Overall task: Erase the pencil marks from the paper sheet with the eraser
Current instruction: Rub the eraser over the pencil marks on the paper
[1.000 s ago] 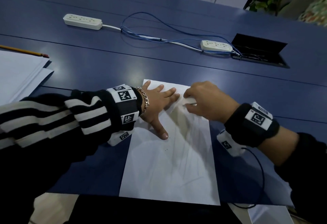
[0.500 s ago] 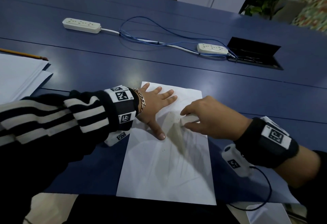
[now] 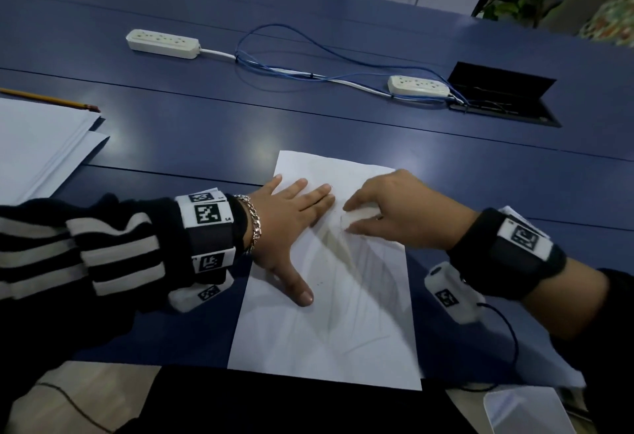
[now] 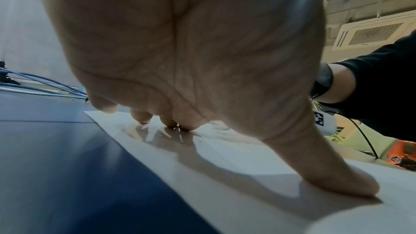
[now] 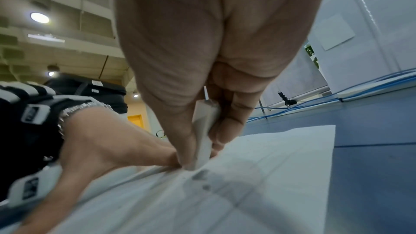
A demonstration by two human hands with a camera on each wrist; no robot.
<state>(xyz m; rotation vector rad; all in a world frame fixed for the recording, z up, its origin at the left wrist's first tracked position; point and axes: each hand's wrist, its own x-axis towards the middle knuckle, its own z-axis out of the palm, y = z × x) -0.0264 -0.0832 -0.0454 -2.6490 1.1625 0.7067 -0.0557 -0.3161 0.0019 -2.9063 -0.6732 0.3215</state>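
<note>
With the left hand [image 3: 288,224] spread flat to pin the paper sheet [image 3: 326,327] near the surface's [image 3: 171,142] front edge, the right hand [image 3: 404,214] pinches the eraser [image 3: 360,219] mid-rub (faint marks below likely come next).

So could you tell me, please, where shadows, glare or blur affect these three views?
Head view: hand shadows streak the paper, glare patches on the table. Left wrist view: left hand looms large, soft thumb shadow. Right wrist view: eraser fairly sharp, paper foreground blurred.
</note>
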